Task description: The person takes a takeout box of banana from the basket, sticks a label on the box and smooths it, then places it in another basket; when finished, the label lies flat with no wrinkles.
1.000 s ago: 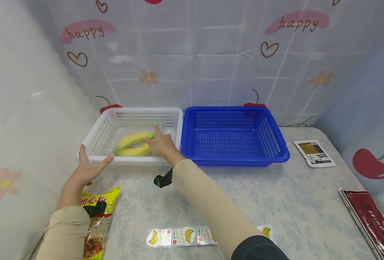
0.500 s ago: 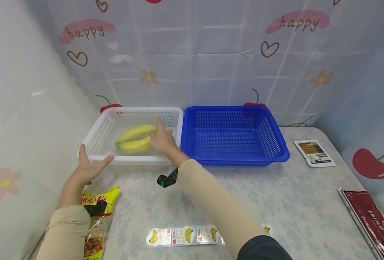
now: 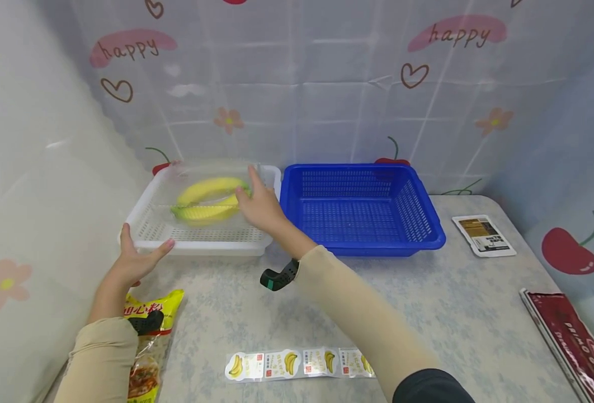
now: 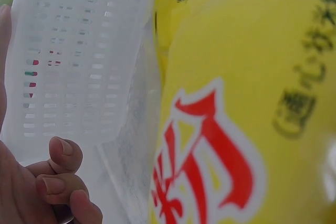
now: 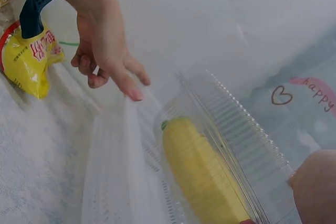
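My right hand (image 3: 262,207) grips the right end of a clear plastic clamshell box (image 5: 236,114) with yellow bananas (image 3: 208,212) inside. The box is lifted, overlapping the back rim of a white slotted basket (image 3: 211,247) in the head view. My left hand (image 3: 133,263) touches that basket's front left corner, thumb and index finger spread along the rim. Its other fingers hang loosely bent in the left wrist view. Close below the left wrist lies a yellow macaroni bag (image 4: 220,40).
A blue basket (image 3: 359,249) stands right beside the white one. A strip of banana stickers (image 3: 289,364) lies at the table's front. On the right are a small white-edged packet (image 3: 484,236) and a dark red package (image 3: 571,336). A printed curtain (image 3: 327,101) closes off the back.
My right hand has raised the box of bananas from the white basket's floor, moving it up and back. The left hand has stayed at the basket's corner.
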`<state>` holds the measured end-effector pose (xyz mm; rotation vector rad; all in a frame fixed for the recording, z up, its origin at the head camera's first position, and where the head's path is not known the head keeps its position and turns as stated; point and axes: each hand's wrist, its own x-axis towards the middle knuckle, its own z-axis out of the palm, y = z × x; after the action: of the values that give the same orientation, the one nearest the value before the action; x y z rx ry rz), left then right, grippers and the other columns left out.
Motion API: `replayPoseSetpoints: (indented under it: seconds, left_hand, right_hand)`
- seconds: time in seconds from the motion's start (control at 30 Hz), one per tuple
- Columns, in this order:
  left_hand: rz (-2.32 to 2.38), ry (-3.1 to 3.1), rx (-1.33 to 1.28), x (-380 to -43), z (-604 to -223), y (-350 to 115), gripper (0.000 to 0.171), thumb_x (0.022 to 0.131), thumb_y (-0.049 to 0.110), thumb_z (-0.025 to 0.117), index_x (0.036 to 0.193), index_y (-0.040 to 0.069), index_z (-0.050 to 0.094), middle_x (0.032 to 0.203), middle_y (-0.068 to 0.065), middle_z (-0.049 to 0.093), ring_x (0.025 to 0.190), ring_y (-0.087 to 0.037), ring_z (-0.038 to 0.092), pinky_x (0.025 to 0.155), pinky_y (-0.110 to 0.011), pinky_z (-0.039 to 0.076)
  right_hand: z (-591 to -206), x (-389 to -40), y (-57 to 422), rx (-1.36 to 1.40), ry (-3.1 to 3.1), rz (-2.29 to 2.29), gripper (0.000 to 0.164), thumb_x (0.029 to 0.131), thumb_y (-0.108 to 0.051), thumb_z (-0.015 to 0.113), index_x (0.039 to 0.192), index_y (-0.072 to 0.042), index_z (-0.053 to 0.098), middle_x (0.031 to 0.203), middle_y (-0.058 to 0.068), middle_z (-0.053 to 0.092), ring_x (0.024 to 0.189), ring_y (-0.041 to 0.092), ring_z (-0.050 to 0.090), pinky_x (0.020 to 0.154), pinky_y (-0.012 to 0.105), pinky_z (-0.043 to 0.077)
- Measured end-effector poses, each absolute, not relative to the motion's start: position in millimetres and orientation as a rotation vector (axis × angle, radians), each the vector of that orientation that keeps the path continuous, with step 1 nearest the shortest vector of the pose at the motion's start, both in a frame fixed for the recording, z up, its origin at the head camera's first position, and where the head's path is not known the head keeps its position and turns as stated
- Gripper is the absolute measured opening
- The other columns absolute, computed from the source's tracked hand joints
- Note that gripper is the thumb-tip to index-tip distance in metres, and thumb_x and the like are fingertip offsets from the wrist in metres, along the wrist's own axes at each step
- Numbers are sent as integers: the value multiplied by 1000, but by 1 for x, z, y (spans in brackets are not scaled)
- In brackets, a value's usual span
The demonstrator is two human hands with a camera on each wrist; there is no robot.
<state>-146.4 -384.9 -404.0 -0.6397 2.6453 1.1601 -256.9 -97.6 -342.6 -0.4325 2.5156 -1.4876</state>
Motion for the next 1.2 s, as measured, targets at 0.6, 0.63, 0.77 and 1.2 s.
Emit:
replayPoseSetpoints:
  seconds: [0.6, 0.63, 0.77, 1.2]
  left_hand:
    - [1144, 2640, -646, -145, -404, -386, 128, 84, 75, 55, 140, 26, -49, 157, -31, -29, 130, -65, 24, 86, -72, 47]
    - [1142, 2639, -646, -145, -404, -386, 128, 84, 76, 54, 140, 26, -49, 157, -30, -30, 130, -65, 24, 86, -72, 47]
    - [1132, 2638, -653, -146, -404, -385, 128, 83, 76, 54, 140, 26, -49, 156, -30, -30, 131, -65, 23, 87, -72, 47]
    - [1073, 2663, -678, -149, -404, -388, 131, 82, 78, 55, 142, 22, -47, 157, -35, -22, 131, -64, 24, 89, -72, 46]
  right_hand:
    - [-313, -234, -47, -556, 2559, -1468, 64, 103, -50, 43, 158, -44, 10, 157, 14, 36, 134, 32, 46, 97, 57, 48]
    - [-312, -232, -45, -563, 2557, -1471, 64, 103, -51, 43, 157, -45, 10, 152, 15, 40, 126, 32, 50, 91, 55, 50]
    - [-312, -228, -33, -608, 2571, -1482, 64, 103, -50, 43, 157, -44, 10, 115, 15, 57, 87, 24, 53, 68, 42, 52]
    - [-311, -223, -1, -682, 2500, -1610, 64, 104, -43, 45, 158, -41, 11, 58, 1, 33, 45, 15, 30, 44, 27, 37]
